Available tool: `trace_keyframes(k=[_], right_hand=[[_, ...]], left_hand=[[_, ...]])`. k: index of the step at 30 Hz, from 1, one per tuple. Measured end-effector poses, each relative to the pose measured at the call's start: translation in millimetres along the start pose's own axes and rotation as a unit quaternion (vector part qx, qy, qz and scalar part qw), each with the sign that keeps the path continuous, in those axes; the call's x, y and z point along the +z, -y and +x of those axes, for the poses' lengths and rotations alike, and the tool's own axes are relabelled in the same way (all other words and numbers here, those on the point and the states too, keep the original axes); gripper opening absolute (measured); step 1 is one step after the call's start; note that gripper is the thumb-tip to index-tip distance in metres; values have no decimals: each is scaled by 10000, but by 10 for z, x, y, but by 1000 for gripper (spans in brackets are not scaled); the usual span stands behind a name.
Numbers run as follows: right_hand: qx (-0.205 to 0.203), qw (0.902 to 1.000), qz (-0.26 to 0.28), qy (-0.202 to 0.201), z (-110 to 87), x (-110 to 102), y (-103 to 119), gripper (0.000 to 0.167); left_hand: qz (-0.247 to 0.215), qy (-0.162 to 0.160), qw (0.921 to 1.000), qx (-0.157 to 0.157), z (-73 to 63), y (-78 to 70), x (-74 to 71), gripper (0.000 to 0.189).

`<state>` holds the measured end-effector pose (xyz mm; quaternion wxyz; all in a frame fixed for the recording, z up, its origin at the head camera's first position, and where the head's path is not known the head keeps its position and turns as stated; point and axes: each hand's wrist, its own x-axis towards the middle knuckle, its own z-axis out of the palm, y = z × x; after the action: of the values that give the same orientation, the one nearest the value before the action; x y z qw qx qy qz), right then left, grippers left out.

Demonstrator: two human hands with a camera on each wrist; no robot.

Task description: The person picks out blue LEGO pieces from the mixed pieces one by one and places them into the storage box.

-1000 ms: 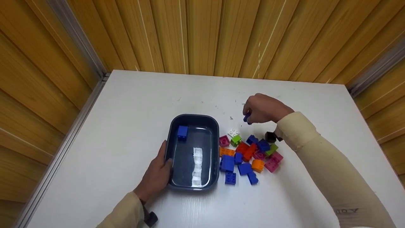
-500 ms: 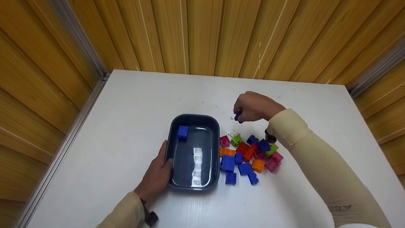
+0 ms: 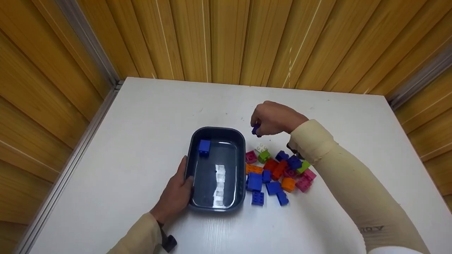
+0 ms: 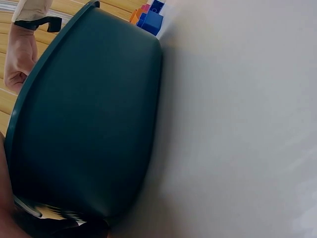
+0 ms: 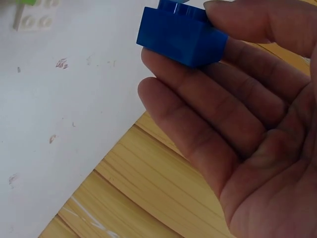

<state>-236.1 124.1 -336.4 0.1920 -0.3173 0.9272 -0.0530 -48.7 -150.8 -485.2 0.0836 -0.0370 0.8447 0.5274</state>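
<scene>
My right hand [image 3: 273, 118] pinches a blue toy building brick [image 5: 171, 37] between thumb and fingers, up over the table beyond the tub's far right corner. The right wrist view shows studs on the brick's top and the fingers beneath it. My left hand [image 3: 174, 194] grips the left side of a dark blue rectangular tub [image 3: 208, 187], its thumb hooked over the rim. Inside the tub, near the far left corner, sits another blue brick [image 3: 204, 147]. The left wrist view is mostly filled by the tub's outer wall [image 4: 89, 109].
Right of the tub lies a loose heap of bricks: several blue bricks [image 3: 254, 181], red bricks [image 3: 280, 170], an orange brick [image 3: 288, 184], pink bricks [image 3: 303, 184], a green brick [image 3: 263, 156] and a white brick [image 3: 261, 148]. Wood-patterned panels [image 3: 226, 42] stand behind the white table [image 3: 159, 113].
My right hand has moved left with the blue brick, from above the heap's far side toward the tub. The left hand and the tub stay where they were.
</scene>
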Motion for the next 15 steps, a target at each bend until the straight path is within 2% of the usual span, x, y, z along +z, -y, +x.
trace_keyframes(k=[15], right_hand=[[-160, 9998, -149, 28, 92, -25, 177, 21]], left_hand=[[78, 25, 9999, -97, 32, -12, 31, 69]])
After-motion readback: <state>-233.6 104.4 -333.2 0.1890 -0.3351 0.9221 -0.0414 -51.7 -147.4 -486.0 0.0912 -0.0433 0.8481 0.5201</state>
